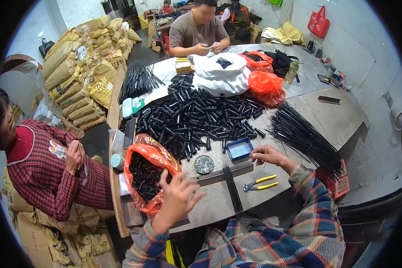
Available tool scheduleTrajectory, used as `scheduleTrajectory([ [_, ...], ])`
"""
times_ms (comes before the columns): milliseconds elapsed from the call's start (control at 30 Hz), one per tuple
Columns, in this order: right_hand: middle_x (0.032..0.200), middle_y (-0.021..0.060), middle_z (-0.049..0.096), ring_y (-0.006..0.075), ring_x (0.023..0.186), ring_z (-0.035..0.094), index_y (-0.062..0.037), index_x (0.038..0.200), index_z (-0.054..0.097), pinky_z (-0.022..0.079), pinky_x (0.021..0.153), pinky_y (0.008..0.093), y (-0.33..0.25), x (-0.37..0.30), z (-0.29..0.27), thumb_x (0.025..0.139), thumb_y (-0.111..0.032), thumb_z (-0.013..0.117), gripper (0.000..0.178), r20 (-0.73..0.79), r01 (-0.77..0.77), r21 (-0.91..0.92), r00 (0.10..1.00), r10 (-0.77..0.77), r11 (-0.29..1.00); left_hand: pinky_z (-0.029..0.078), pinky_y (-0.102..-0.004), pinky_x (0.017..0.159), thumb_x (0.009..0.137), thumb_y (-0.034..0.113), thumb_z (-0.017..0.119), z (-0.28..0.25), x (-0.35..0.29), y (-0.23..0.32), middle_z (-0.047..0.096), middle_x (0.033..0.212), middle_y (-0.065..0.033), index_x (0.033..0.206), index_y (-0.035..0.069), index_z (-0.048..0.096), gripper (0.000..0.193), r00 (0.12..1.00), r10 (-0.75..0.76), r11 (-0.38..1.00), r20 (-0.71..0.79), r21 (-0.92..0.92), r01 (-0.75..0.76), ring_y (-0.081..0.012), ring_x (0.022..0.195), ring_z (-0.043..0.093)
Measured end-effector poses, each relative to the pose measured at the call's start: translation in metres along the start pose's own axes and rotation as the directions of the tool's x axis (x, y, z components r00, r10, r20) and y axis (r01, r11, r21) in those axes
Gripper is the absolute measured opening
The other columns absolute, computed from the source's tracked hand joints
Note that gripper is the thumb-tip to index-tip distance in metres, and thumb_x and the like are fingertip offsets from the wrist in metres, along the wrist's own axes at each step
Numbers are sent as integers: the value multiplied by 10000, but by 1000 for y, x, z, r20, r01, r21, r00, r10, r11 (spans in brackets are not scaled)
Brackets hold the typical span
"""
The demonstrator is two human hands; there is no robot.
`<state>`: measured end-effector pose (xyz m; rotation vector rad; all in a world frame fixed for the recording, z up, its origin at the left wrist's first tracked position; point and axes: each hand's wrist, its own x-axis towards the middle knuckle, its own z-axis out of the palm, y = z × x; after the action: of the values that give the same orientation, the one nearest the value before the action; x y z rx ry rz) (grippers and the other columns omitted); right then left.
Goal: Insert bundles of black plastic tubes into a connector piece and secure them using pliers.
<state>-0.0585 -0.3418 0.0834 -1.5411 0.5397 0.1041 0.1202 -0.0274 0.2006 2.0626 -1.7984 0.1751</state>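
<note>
My left hand (179,195) is raised, slightly blurred, with its fingers apart and nothing visible in them. It is beside an orange-red plastic bag (154,154) filled with small black parts. Close to a small blue tray (240,148), my right hand (270,156) is pinched; whatever lies between the fingertips is too small to name. A bundle of thin black rods (233,190) lies across a metal bar (210,177), running down to my lap. Yellow-handled pliers (260,183) rest right of the rods. A round dish of small shiny pieces (204,164) sits left of the tray.
Black tubular parts (192,118) are heaped across the middle. More black rods (303,134) lie at the right. Behind the heap stands a white sack (221,73). A person (198,33) sits opposite; another (53,165) stands at the left table edge. Stacked sacks (82,67) fill the left.
</note>
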Motion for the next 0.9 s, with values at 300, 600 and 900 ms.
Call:
scheduleTrajectory([
  [300, 842, 17, 628, 68, 649, 575, -43, 956, 610, 468, 591, 201, 55, -27, -1, 878, -269, 565, 243, -14, -76, 132, 997, 79, 988, 260, -469, 1000, 692, 412, 698, 91, -125, 59, 429, 1288, -146, 1322, 50, 342, 808, 913, -147, 934, 381, -251, 255, -311, 1205, 392],
  [600, 804, 27, 632, 72, 613, 584, -32, 948, 597, 475, 576, 199, 98, -64, 29, 880, -231, 544, 217, -102, -85, 230, 989, 111, 970, 247, -435, 1043, 699, 536, 639, 150, -123, 69, 252, 1398, -231, 1362, -34, 201, 978, 930, -137, 947, 342, -231, 224, -354, 1295, 264],
  [900, 822, 35, 624, 83, 639, 580, -34, 936, 580, 481, 599, 214, 121, -99, 41, 891, -220, 531, 198, -122, -121, 311, 979, 165, 943, 233, -398, 1063, 661, 422, 703, 174, -77, 73, 223, 1432, -160, 1379, 15, 205, 964, 942, 21, 959, 336, -274, 76, -302, 1316, 239],
])
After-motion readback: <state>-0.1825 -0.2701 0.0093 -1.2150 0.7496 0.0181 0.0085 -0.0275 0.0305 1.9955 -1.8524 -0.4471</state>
